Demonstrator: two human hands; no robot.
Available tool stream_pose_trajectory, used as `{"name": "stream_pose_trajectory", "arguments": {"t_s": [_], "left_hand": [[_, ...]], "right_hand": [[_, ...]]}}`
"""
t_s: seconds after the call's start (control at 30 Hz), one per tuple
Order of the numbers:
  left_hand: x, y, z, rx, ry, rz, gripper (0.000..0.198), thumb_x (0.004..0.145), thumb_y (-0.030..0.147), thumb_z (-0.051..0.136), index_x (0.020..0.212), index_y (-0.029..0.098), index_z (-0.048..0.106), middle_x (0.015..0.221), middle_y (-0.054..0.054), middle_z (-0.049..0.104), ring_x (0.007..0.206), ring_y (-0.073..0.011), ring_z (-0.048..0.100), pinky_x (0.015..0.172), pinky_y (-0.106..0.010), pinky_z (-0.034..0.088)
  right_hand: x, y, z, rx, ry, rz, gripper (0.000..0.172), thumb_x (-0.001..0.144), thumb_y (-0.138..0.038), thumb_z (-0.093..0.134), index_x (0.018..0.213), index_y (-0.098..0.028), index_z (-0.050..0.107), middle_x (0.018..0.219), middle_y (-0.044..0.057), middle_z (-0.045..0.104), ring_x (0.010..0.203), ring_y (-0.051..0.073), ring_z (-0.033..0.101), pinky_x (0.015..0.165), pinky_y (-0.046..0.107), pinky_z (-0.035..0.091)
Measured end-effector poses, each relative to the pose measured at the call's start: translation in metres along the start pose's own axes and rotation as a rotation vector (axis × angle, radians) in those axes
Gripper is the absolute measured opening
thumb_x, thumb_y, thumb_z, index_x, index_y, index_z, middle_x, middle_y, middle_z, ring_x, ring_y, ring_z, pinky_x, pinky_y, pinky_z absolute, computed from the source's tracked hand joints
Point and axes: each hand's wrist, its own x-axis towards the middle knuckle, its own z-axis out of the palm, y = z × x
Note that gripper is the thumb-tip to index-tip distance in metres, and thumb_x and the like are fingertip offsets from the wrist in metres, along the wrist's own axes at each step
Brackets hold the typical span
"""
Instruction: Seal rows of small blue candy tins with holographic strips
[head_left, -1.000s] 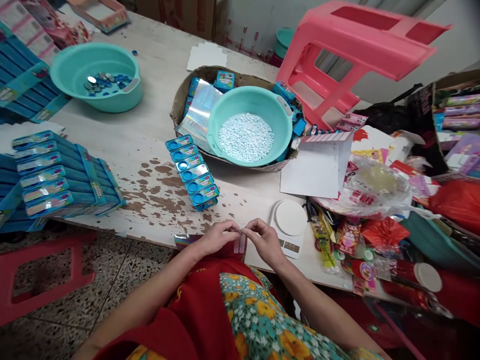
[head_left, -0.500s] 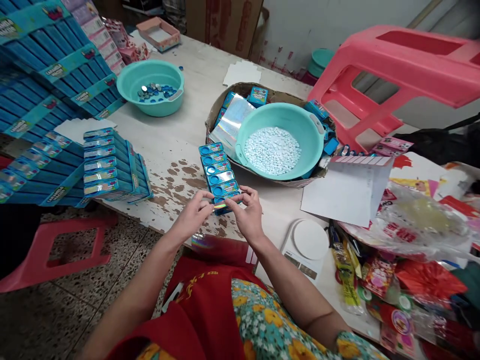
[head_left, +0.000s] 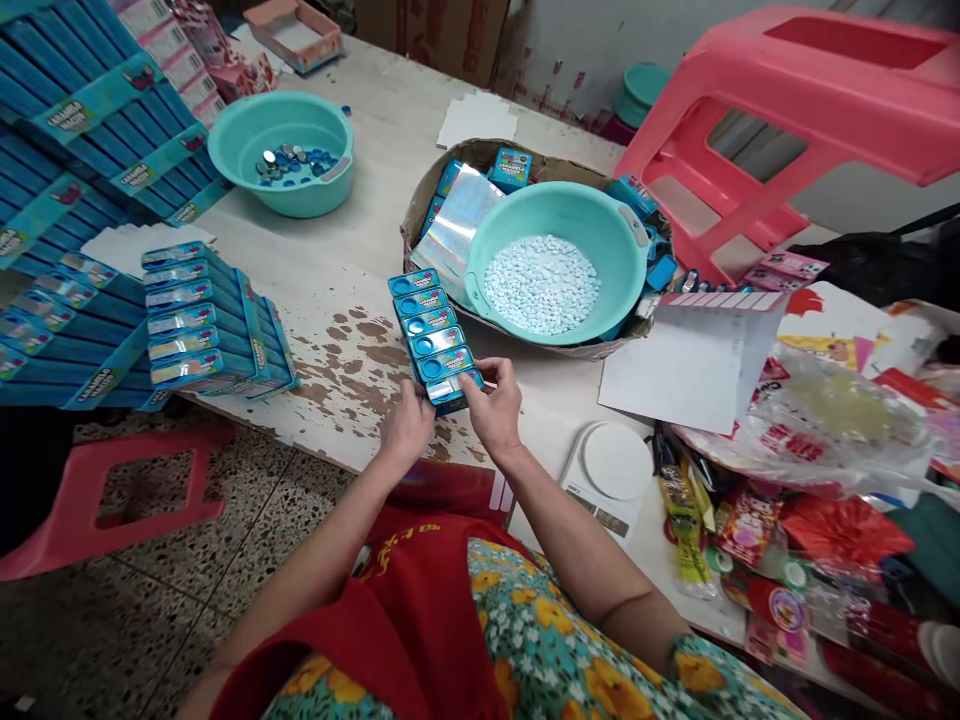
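A row of several small blue candy tins (head_left: 430,325), with round dimples and "Caramelo" lettering on top, stretches away from me on the worn table. Across the top of the nearest tin lies a shiny silvery sticker strip (head_left: 448,388). My left hand (head_left: 407,425) is closed at that tin's left corner, its fingertips partly hidden. My right hand (head_left: 495,408) grips the right side, thumb pressing the strip's right end and fingers curled behind. Beyond the row, a teal basin (head_left: 636,285) of small pale candies rests in a cut-down carton (head_left: 409,235) among blue boxes and holographic sheets (head_left: 459,222).
Stacked blue tin displays (head_left: 112,150) and a closer pack (head_left: 217,320) stand left. Another teal basin (head_left: 281,205) holds blue and silver discs. A white scale (head_left: 616,460), a paper sheet (head_left: 667,385) and packaged goods lie right. A pink stool (head_left: 720,110) rises behind them.
The shiny strip, held between both hands over the nearest tin, now lies on its top. My left hand has moved down to the tin's left corner. The view has shifted slightly.
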Motion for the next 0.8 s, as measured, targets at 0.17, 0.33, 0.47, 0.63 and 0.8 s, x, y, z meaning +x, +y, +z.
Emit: {"name": "stream_pose_trajectory", "arguments": {"t_s": [0.17, 0.33, 0.47, 0.63, 0.8], "left_hand": [[-0.024, -0.019, -0.019, 0.342, -0.126, 0.020, 0.021, 0.080, 0.044, 0.052, 0.081, 0.023, 0.055, 0.069, -0.005, 0.061, 0.077, -0.0267, 0.059, 0.073, -0.033, 0.039], [-0.049, -0.037, 0.023, 0.302, -0.533, 0.453, 0.021, 0.080, 0.042, 0.055, 0.086, 0.024, 0.064, 0.095, -0.007, 0.067, 0.095, -0.0243, 0.057, 0.085, -0.031, 0.038], [-0.037, -0.036, 0.063, 0.447, -0.721, 0.456, 0.025, 0.086, 0.035, 0.044, 0.083, 0.022, 0.065, 0.086, -0.005, 0.068, 0.086, -0.0212, 0.060, 0.077, -0.028, 0.040], [-0.025, -0.034, 0.072, 0.551, -0.732, 0.445, 0.036, 0.088, 0.037, 0.036, 0.079, 0.019, 0.066, 0.085, -0.006, 0.069, 0.081, -0.0191, 0.060, 0.069, -0.026, 0.039], [-0.025, -0.034, 0.075, 0.570, -0.712, 0.400, 0.036, 0.087, 0.036, 0.035, 0.079, 0.019, 0.066, 0.084, -0.006, 0.068, 0.079, -0.0195, 0.060, 0.066, -0.026, 0.039]], "right_hand": [[-0.014, 0.014, -0.036, 0.034, 0.073, 0.033, 0.027, 0.083, -0.035, 0.053, 0.106, -0.021, 0.048, 0.110, 0.007, 0.057, 0.091, 0.016, 0.056, 0.076, 0.030, 0.048], [-0.074, 0.056, -0.082, -0.391, -0.063, -0.123, 0.020, 0.087, -0.031, 0.050, 0.104, -0.023, 0.057, 0.102, 0.008, 0.058, 0.094, 0.020, 0.054, 0.076, 0.035, 0.049], [-0.106, 0.097, -0.092, -0.683, -0.299, -0.347, 0.031, 0.088, -0.024, 0.050, 0.118, -0.024, 0.055, 0.120, 0.011, 0.056, 0.109, 0.024, 0.049, 0.091, 0.045, 0.045], [-0.117, 0.124, -0.094, -0.875, -0.437, -0.498, 0.040, 0.090, -0.017, 0.043, 0.131, -0.017, 0.046, 0.130, 0.013, 0.052, 0.122, 0.026, 0.043, 0.096, 0.046, 0.043], [-0.121, 0.122, -0.103, -0.876, -0.543, -0.559, 0.032, 0.090, -0.018, 0.046, 0.121, -0.017, 0.053, 0.132, 0.011, 0.051, 0.125, 0.025, 0.041, 0.096, 0.043, 0.043]]}}
